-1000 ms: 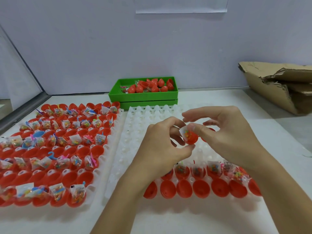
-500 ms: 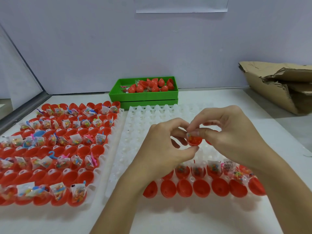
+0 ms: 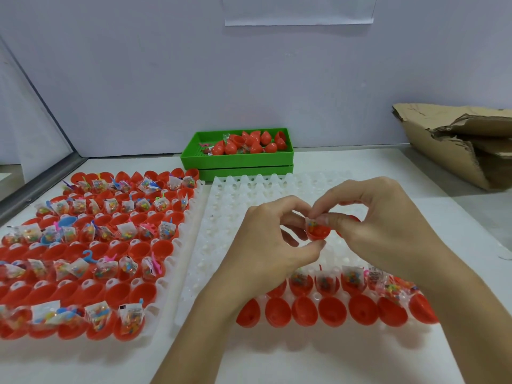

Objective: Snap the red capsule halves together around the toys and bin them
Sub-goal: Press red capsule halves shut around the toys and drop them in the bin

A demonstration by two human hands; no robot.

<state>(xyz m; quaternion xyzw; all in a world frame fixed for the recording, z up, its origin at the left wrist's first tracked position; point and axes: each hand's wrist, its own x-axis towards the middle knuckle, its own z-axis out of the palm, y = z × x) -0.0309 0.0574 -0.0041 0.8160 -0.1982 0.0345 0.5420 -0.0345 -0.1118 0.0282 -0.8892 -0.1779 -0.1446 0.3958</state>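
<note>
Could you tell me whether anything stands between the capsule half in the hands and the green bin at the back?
Nothing visible does. The capsule half is held above the white tray, whose far rows are empty, and the green bin sits open just beyond the tray's far edge.

A white table (image 3: pixel 346 167) carries everything here. Against its far edge sits a green bin (image 3: pixel 237 157), stacked on a second green tray (image 3: pixel 246 171) and holding closed red capsules. On the left lies a white holder tray (image 3: pixel 191 217) filled with rows of open red capsule halves, many with small bagged toys in them. Just beside it, in the middle, lies a second white holder tray (image 3: pixel 235 195), mostly bare cups, with two rows of red halves along its near side. At the far right rests a torn cardboard box (image 3: pixel 454 145).
</note>
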